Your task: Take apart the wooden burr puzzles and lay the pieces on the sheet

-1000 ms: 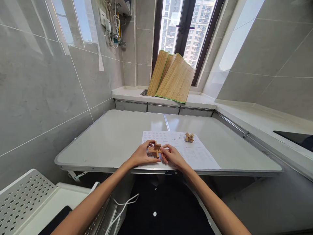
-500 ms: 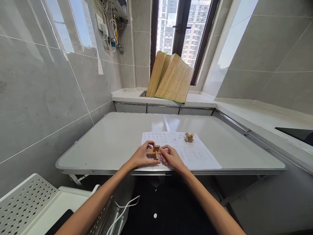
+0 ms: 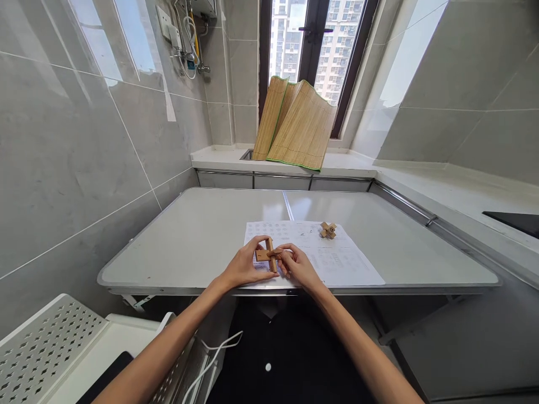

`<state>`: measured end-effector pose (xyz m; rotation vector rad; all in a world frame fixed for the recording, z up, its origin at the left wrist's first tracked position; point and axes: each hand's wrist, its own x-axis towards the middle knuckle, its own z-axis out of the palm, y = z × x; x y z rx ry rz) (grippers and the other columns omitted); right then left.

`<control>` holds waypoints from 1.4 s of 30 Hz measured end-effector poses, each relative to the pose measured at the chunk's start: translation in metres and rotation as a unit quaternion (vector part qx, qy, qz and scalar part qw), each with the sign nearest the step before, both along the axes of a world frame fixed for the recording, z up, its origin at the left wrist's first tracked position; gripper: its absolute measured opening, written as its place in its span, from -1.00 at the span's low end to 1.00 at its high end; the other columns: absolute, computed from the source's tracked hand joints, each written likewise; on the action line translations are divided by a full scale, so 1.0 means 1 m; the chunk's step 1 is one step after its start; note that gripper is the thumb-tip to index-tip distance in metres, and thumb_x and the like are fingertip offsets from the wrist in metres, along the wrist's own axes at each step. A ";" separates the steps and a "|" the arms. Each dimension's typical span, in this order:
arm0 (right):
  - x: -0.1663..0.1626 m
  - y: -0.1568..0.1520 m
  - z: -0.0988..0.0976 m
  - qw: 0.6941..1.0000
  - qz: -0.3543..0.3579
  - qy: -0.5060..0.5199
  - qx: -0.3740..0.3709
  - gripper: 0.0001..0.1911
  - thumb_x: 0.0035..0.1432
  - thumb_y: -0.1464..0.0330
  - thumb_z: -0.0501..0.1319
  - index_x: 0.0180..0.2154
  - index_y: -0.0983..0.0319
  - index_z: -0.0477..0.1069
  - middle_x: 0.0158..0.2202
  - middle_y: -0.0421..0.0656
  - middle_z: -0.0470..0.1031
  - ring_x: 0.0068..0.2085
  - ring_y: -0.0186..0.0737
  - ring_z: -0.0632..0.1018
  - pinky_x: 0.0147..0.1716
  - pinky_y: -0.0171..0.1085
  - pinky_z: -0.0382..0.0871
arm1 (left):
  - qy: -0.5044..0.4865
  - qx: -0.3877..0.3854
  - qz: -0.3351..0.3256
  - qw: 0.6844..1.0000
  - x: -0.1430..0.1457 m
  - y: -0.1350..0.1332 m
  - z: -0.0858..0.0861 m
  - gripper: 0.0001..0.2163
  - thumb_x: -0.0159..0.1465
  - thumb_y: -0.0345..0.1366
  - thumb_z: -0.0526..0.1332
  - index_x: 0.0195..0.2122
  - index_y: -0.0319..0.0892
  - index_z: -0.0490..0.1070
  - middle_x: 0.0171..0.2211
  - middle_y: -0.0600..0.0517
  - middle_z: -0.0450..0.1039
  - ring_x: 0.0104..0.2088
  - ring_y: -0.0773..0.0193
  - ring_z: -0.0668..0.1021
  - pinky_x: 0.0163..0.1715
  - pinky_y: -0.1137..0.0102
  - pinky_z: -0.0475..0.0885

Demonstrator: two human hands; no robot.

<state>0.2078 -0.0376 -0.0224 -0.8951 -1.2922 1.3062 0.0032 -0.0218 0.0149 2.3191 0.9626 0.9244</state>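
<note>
Both hands pinch the puzzle (image 3: 269,255): left hand (image 3: 246,267) steadies the cross while right hand (image 3: 300,267) fingertips slide 1 bar squarely, without twisting.

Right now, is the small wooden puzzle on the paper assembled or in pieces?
Assembled: the small wooden puzzle sits as one interlocked cross on the paper.

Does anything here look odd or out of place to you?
One thing: a folded bamboo mat stands propped against the window on the counter, over what looks like a sink. Otherwise all is tidy: both hands, left hand and right hand, hold a wooden puzzle over a printed sheet; a second puzzle sits on it.
</note>
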 end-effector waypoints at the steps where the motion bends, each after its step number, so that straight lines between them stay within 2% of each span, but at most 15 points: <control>1: 0.000 0.000 0.000 1.000 0.003 -0.004 0.003 -0.52 0.16 -0.09 0.29 -0.15 0.17 0.40 -0.51 -0.28 0.45 -0.63 -0.39 0.34 -0.64 -0.35 0.18 | 0.001 0.005 -0.001 1.000 0.000 -0.001 0.001 -0.24 0.04 -0.05 0.49 0.23 -0.01 0.21 0.07 -0.03 0.43 -0.11 0.13 0.56 -0.03 0.20 0.50; 4: 0.001 0.000 -0.001 0.999 -0.009 -0.028 0.020 -0.54 0.22 -0.08 0.25 -0.13 0.16 0.43 -0.37 -0.19 0.51 -0.54 -0.31 0.42 -0.58 -0.31 0.27 | 0.003 0.018 -0.003 1.000 0.001 -0.001 0.001 -0.26 0.05 -0.09 0.48 0.22 -0.02 0.21 0.08 -0.04 0.42 -0.08 0.11 0.55 -0.01 0.19 0.49; 7: 0.004 -0.002 -0.001 0.992 -0.080 -0.080 0.054 -0.57 0.30 -0.05 0.17 -0.08 0.14 0.48 -0.16 -0.11 0.56 -0.34 -0.20 0.51 -0.30 -0.20 0.45 | -0.008 0.029 0.004 1.000 0.001 0.000 -0.002 -0.27 0.06 -0.11 0.47 0.22 -0.03 0.19 0.08 -0.06 0.40 -0.03 0.08 0.55 0.01 0.19 0.49; 10: 0.006 -0.005 0.001 0.980 -0.138 -0.107 0.094 -0.60 0.37 0.00 0.12 -0.02 0.10 0.50 0.04 -0.09 0.53 0.00 -0.06 0.51 0.03 -0.11 0.39 | -0.025 0.045 0.021 0.998 0.002 0.002 -0.005 -0.28 0.08 -0.12 0.47 0.23 -0.05 0.20 0.08 -0.06 0.39 -0.01 0.08 0.56 0.02 0.21 0.49; 12: 0.006 -0.007 0.004 0.978 -0.132 -0.107 0.122 -0.63 0.37 0.04 0.14 0.01 0.10 0.49 0.09 -0.08 0.51 0.12 -0.02 0.47 0.09 -0.09 0.36 | -0.030 0.052 0.026 0.998 0.002 0.003 -0.006 -0.28 0.08 -0.13 0.46 0.23 -0.05 0.21 0.08 -0.05 0.39 -0.02 0.09 0.55 -0.01 0.22 0.51; 14: 0.005 -0.010 0.008 0.975 -0.107 -0.119 0.156 -0.67 0.35 0.10 0.19 0.02 0.10 0.49 0.06 -0.07 0.52 0.11 -0.01 0.50 0.06 -0.08 0.39 | -0.032 0.045 0.022 0.998 0.002 0.003 -0.006 -0.29 0.08 -0.12 0.46 0.22 -0.05 0.22 0.07 -0.06 0.39 -0.07 0.12 0.56 -0.06 0.23 0.53; 17: 0.004 -0.013 0.017 0.958 -0.079 -0.167 0.220 -0.75 0.36 0.18 0.20 -0.02 0.09 0.52 -0.04 -0.07 0.56 -0.02 -0.03 0.55 -0.06 -0.10 0.43 | -0.034 0.013 0.010 0.999 0.002 0.002 -0.006 -0.28 0.07 -0.07 0.47 0.22 -0.06 0.24 0.06 -0.06 0.39 -0.19 0.19 0.56 -0.14 0.25 0.56; 22: 0.011 -0.013 0.027 0.930 -0.066 -0.241 0.268 -0.79 0.39 0.26 0.17 -0.07 0.09 0.56 -0.14 -0.08 0.58 -0.17 -0.07 0.55 -0.18 -0.11 0.43 | -0.038 -0.035 -0.003 0.999 0.001 0.002 -0.004 -0.25 0.04 -0.03 0.49 0.21 -0.10 0.27 -0.19 0.02 0.49 -0.36 0.26 0.55 -0.32 0.33 0.51; 26: 0.013 -0.014 0.026 0.918 -0.103 -0.274 0.269 -0.81 0.38 0.26 0.18 -0.11 0.11 0.55 -0.20 -0.08 0.59 -0.22 -0.07 0.57 -0.23 -0.13 0.42 | -0.044 -0.035 -0.008 0.998 0.001 0.003 -0.006 -0.23 0.01 -0.01 0.51 0.20 -0.11 0.29 -0.26 0.05 0.51 -0.39 0.26 0.56 -0.37 0.35 0.50; 30: 0.010 -0.013 0.022 0.909 -0.142 -0.291 0.263 -0.79 0.38 0.24 0.16 -0.09 0.14 0.52 -0.18 -0.09 0.61 -0.20 -0.09 0.59 -0.25 -0.16 0.45 | -0.041 -0.019 -0.014 0.999 0.001 0.004 -0.006 -0.23 -0.02 0.00 0.52 0.18 -0.09 0.30 -0.13 0.00 0.51 -0.35 0.26 0.57 -0.34 0.32 0.54; 35: 0.011 -0.009 0.023 0.915 -0.139 -0.281 0.256 -0.78 0.37 0.21 0.17 -0.11 0.15 0.52 -0.18 -0.10 0.62 -0.19 -0.10 0.62 -0.25 -0.17 0.48 | -0.042 0.003 -0.010 0.999 0.001 0.002 -0.004 -0.26 0.02 -0.02 0.51 0.19 -0.07 0.30 0.00 -0.04 0.47 -0.28 0.25 0.56 -0.31 0.32 0.56; 39: 0.009 -0.009 0.022 0.933 -0.129 -0.250 0.227 -0.70 0.34 0.15 0.20 -0.01 0.17 0.45 -0.04 -0.03 0.59 -0.09 -0.06 0.61 -0.25 -0.16 0.52 | -0.043 0.026 0.000 0.999 0.002 0.002 -0.005 -0.26 0.01 -0.03 0.51 0.18 -0.09 0.29 -0.04 -0.03 0.48 -0.28 0.24 0.57 -0.32 0.33 0.56; 42: 0.001 -0.011 0.018 0.948 -0.134 -0.229 0.175 -0.47 0.25 0.11 0.29 0.15 0.18 0.31 0.14 0.05 0.47 0.08 -0.02 0.57 -0.11 -0.10 0.55 | -0.039 0.064 0.011 0.997 0.003 0.001 -0.006 -0.29 0.04 -0.08 0.49 0.19 -0.08 0.27 0.00 -0.04 0.48 -0.20 0.20 0.58 -0.27 0.32 0.56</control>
